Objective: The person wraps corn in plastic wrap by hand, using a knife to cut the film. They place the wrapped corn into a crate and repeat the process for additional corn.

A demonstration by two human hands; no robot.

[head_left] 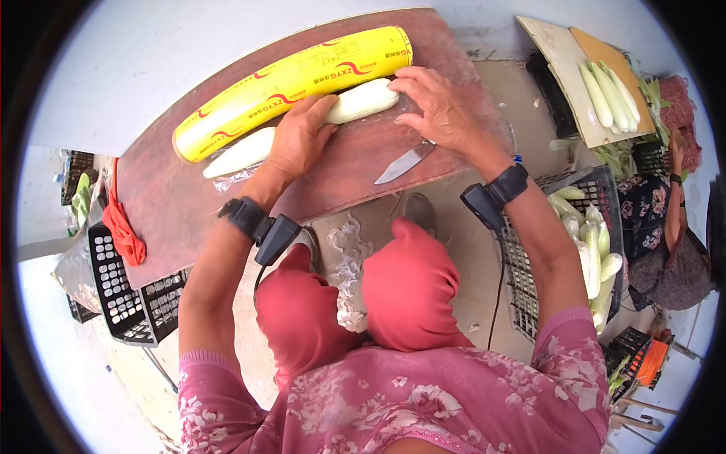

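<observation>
A long yellow roll of wrapping film (295,87) lies along the far side of the reddish table (189,219). In front of it are two peeled pale vegetables end to end, the left one (240,153) and the right one (364,101). My left hand (302,136) is curved over where they meet, fingers bent around them. My right hand (435,106) has its thumb and fingers apart at the right vegetable's far end, fingertips touching it. Clear film (234,180) shows beneath the left vegetable. A knife (406,162) lies below my right hand, its handle hidden by the wrist.
A black crate of pale corn-like vegetables (597,250) stands at the right. Beyond it, a board (560,83) bears several more, near a co-worker's arm (675,189). Black crates (121,287) and a red cloth (121,227) are at the left.
</observation>
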